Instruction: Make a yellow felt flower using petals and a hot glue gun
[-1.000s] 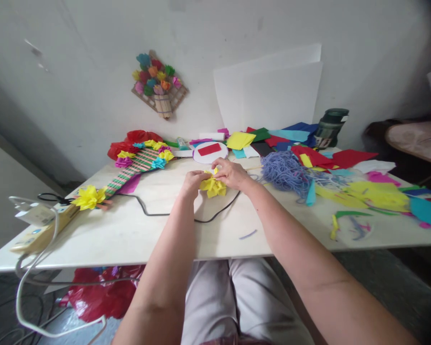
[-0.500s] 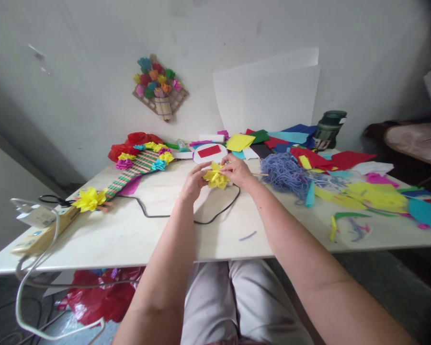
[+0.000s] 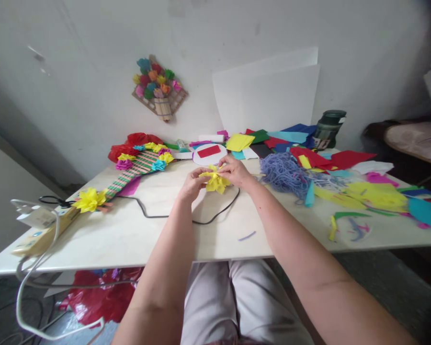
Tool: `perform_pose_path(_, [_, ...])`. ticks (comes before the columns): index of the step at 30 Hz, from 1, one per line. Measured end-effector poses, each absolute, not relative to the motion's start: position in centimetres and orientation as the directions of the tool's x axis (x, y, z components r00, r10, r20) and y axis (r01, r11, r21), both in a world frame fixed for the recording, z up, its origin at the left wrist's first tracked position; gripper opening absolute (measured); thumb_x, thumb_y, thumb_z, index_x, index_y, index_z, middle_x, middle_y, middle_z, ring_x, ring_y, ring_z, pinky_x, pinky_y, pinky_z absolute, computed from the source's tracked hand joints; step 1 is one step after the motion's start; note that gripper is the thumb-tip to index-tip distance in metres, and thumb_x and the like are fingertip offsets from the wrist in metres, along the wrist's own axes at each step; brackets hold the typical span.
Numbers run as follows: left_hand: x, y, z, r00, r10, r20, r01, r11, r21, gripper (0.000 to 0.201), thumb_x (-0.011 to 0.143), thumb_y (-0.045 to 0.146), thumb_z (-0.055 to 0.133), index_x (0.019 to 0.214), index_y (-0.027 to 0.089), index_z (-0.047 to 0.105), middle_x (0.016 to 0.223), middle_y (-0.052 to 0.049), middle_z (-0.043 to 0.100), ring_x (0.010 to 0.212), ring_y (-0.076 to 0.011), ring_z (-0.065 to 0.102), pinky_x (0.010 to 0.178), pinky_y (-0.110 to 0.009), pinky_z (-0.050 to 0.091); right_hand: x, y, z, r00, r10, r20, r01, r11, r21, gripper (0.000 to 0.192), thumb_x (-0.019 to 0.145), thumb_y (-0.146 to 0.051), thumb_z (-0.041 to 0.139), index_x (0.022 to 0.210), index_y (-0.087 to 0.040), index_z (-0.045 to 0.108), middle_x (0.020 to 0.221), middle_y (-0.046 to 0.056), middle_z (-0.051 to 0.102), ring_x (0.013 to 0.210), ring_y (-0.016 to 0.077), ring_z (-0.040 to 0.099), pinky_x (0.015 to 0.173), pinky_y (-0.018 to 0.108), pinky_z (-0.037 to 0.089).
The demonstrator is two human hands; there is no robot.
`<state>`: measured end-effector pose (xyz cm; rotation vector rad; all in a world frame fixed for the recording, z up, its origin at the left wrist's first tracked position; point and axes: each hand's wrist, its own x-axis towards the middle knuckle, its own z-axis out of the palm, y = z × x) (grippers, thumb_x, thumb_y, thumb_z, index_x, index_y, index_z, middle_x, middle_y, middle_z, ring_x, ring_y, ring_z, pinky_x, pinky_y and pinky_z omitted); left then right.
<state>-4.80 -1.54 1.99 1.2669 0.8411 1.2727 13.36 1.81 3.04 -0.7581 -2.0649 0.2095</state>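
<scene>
Between my two hands, above the middle of the table, is a yellow paper flower [image 3: 216, 183] with spread petals. My left hand [image 3: 194, 183] pinches its left petals. The fingers of my right hand [image 3: 234, 171] are closed on its upper right part. A thin light stick [image 3: 259, 175] pokes out to the right from behind my right hand; whether it joins the flower is hidden. Beyond my hands lies a white oval card [image 3: 200, 160] with a red rectangle [image 3: 209, 151] on it. A black cord [image 3: 215, 219] curves across the table below the flower.
At left lies a woven fan-shaped piece [image 3: 140, 165] trimmed with paper flowers, near a power strip [image 3: 43, 235]. A tangle of blue-purple yarn [image 3: 283, 172], coloured paper sheets [image 3: 377, 196] and a dark bottle [image 3: 329, 129] stand to the right. A flower decoration [image 3: 160, 88] hangs on the wall.
The yellow flower has tilted and dropped slightly toward me. My left fingers have drawn together on its petals, while my right hand has shifted only a little.
</scene>
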Motion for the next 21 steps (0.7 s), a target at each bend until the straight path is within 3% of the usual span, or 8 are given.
perform_pose_path(9, [-4.86,-1.42,1.73,0.166,0.973,0.158,-0.197,-0.124,0.972,0.027,0.055,0.024,0.074,0.078,0.011,0.071,0.065,-0.004,0.066,0.058,-0.0129,0.059,0.061,-0.026,0.045,13.21,1.23,3.29,-0.449,0.583,0.677,0.497,0.792,-0.353,0.014,0.075,-0.016,0.059,0.075,-0.020,0.072,0.098,0.003,0.061,0.083,0.0136,0.057,0.073,0.024,0.043])
perform_pose_path(21, [-4.79,-1.55,1.77,0.155,0.976,0.152,-0.141,-0.131,0.981,0.031,0.057,0.036,0.076,0.074,0.011,0.069,0.068,-0.006,0.066,0.059,-0.0146,0.061,0.058,-0.026,0.047,13.13,1.54,3.02,-0.443,0.597,0.669,0.442,0.794,-0.417,0.010,0.072,-0.013,0.060,0.070,-0.016,0.070,0.088,0.003,0.060,0.073,0.0115,0.055,0.067,0.023,0.042])
